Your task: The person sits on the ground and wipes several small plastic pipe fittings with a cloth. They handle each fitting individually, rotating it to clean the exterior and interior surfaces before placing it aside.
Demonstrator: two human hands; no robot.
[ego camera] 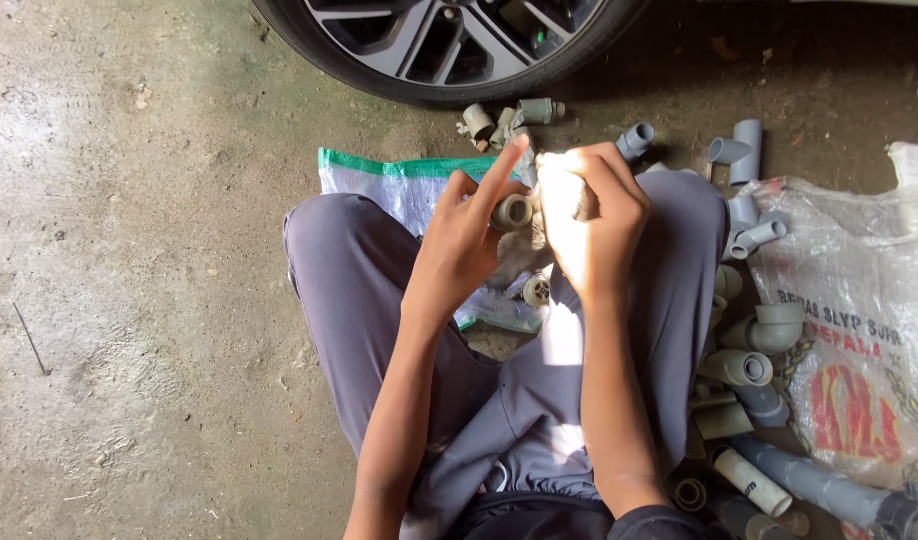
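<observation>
The left hand (459, 250) pinched a grey pipe fitting (512, 212), forefinger raised, steadying it against the right hand (589, 225), fingers curled shut on something sunlit.

Your left hand (464, 245) and right hand (589, 225) meet above your knees, with a small pipe fitting (512, 211) between them. A woven sack (404, 185) lies under your legs. Beyond it stands a car wheel (444, 45). At your right, loose pipe fittings (754, 345) lie beside a printed bag (859, 330).

Both forearms raised, hands close together — left hand (466, 245) index finger extended, right hand (591, 225) fingers curled shut.
</observation>
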